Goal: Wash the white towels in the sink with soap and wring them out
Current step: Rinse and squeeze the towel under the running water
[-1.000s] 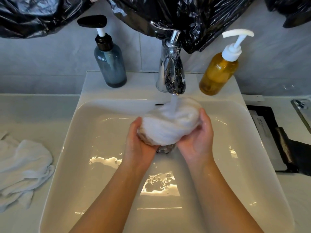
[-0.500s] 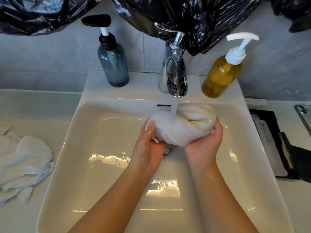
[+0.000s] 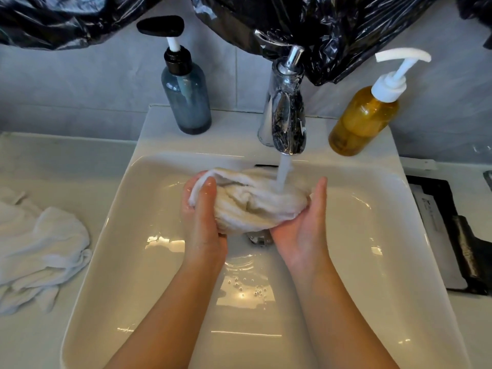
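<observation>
The bunched towel (image 3: 255,206) lies over the sink (image 3: 111,235) under the tap (image 3: 286,113), long axis left to right. The left hand (image 3: 205,211) grips its left end and the right hand (image 3: 303,227) cups its right end, fingers wrapped behind. Both are equally near. One towel is held; a white heap (image 3: 40,249) lies left, count unclear. Far back stand two bottles, blue (image 3: 186,97) and amber (image 3: 363,121).

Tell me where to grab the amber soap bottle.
Wrap the round amber bottle mid-body, coming from its right: the faucet stands to its left, the wall is behind. It stands upright on the sink ledge, so the white pump head is free to press from above.
</observation>
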### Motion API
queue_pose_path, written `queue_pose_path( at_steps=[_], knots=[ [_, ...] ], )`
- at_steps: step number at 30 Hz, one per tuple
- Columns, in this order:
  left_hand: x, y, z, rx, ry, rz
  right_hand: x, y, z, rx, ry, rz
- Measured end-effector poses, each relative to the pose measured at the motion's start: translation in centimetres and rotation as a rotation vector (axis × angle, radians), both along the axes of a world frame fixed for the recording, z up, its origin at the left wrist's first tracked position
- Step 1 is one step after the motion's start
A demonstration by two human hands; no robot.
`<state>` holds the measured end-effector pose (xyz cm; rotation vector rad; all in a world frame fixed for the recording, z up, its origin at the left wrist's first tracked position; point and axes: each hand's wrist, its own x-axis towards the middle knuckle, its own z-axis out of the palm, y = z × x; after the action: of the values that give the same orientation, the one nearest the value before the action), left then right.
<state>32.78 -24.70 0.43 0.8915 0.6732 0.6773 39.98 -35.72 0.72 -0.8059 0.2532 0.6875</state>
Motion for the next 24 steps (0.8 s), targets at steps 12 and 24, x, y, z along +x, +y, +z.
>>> queue_pose_path(
  at_steps=[12, 24],
  knots=[
    [0.6, -1.6, -0.3, -0.228, 0.131, -0.168, -0.4, -0.1, -0.4, -0.101, -0.017, -0.161],
    [3.9, -2.7, 1.9, -0.336, 0.273, -0.391, 2.2, -2.6, 0.3, 0.057, -0.369, 0.033]
  ],
)
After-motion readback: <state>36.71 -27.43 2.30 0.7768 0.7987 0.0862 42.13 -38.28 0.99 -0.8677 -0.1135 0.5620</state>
